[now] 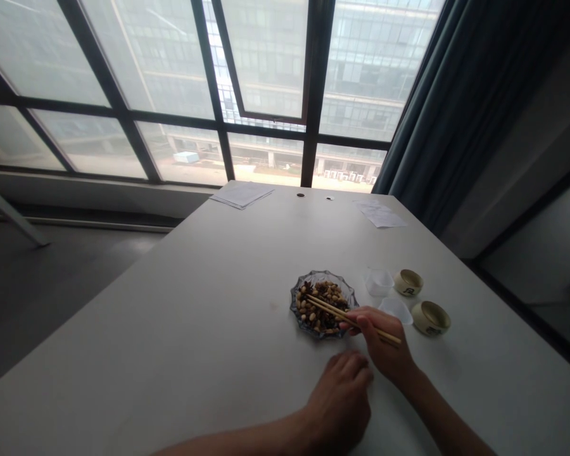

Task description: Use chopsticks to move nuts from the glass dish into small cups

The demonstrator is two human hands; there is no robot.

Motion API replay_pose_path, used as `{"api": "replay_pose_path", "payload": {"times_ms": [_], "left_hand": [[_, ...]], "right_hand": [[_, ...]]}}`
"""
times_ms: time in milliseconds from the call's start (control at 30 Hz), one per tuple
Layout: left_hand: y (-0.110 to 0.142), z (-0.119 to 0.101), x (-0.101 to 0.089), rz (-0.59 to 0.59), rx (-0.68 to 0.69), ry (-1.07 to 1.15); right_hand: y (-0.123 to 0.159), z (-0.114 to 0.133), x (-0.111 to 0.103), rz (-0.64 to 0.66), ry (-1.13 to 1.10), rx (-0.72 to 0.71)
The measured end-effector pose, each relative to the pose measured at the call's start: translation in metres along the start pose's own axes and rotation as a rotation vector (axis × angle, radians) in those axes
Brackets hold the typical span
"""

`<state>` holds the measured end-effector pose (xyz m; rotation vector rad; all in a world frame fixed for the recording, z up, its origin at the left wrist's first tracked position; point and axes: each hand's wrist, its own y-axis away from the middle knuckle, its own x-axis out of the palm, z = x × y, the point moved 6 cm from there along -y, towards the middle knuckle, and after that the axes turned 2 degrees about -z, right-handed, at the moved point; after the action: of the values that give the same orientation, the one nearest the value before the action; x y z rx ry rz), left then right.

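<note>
right hand (pixel 384 347): holds a pair of slim pale wooden chopsticks (pixel 349 315) near the top of the sticks; its fingers (pixel 365 324) are clamped on them, with the upper ends sticking out past the hand.

chopstick tips: over the middle of the heap, close together; too small to tell whether anything is between them.

dish: a small blue-tinted glass dish with a scalloped rim (pixel 313 275) sits on the table, just left of the right hand and heaped with pale tan nuts (pixel 330 292) mixed with dark shrivelled pieces (pixel 304 290).

left hand (pixel 339 402): lies low, nearest the table's front edge, just below the right hand; its fingers (pixel 356 367) are curled, and I cannot tell whether they touch or hold anything.

handling: a steady hold works best with the lower stick braced and only the upper one moving, tips level, and the sticks kept low over the dish.

beside the dish: two small clear plastic cups (pixel 379 282) and two cream ceramic cups (pixel 430 318), all near its right side.

writing: a dark mark shows on each cream cup, unreadable; white paper sheets (pixel 242 194) at the table's far end show no legible print.

surroundings: a pale grey table (pixel 123 354) stands before a large dark-framed window (pixel 266 95), with a dark teal curtain (pixel 437 101) to the right.
</note>
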<state>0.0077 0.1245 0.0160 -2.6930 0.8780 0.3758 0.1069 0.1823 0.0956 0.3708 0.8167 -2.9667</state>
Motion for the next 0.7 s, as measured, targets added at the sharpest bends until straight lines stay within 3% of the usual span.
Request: {"api": "replay_pose_path", "payload": {"times_ms": [167, 467, 600, 700], "left_hand": [[0.000, -0.004, 0.000, -0.003, 0.110, -0.387], [0.001, -0.004, -0.001, 0.004, 0.094, -0.504], [0.002, -0.004, 0.000, 0.031, 0.081, -0.563], [0.003, -0.005, 0.000, 0.043, 0.078, -0.613]], "right_hand": [[0.003, -0.005, 0.000, -0.073, -0.035, 0.050], [0.010, 0.000, -0.014, -0.225, 0.021, 0.049], [0.023, 0.009, -0.039, -0.282, 0.085, 0.048], [0.040, 0.024, -0.073, -0.438, 0.206, 0.041]]}}
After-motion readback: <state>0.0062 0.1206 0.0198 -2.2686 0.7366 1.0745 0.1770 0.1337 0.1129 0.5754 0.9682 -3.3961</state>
